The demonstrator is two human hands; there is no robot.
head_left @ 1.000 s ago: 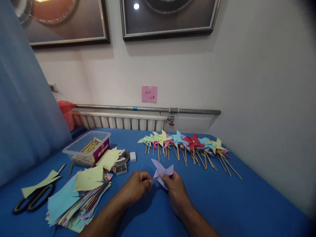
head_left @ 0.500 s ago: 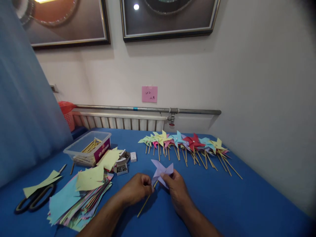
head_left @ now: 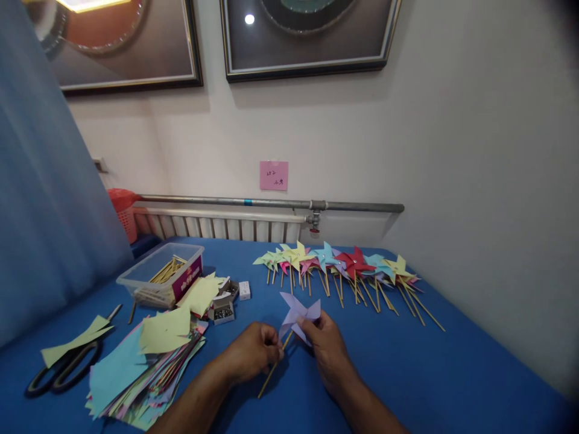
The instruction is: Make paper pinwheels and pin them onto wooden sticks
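A lavender paper pinwheel [head_left: 294, 308] is held above the blue table in front of me. My right hand [head_left: 329, 343] pinches it near the middle, thumb on top; the pinwheel's centre is hidden under the thumb. With closed fingers, my left hand [head_left: 259, 351] grips the thin wooden stick [head_left: 268, 381], which slants down from the pinwheel to the lower left. Left of my hands lies a stack of coloured paper sheets [head_left: 118, 371], cut at the edges. Small open boxes of metal pins [head_left: 223, 313] stand beyond my left hand.
Finished pinwheels [head_left: 356, 263] in several colours lie in a row at the back right. At the left are a clear plastic box [head_left: 131, 278] of wooden sticks and black-handled scissors [head_left: 67, 371] under a yellow paper piece. A pipe [head_left: 217, 201] runs along the wall behind.
The pinwheel and both hands have shifted slightly to the right in view. The grip of each hand stays the same.
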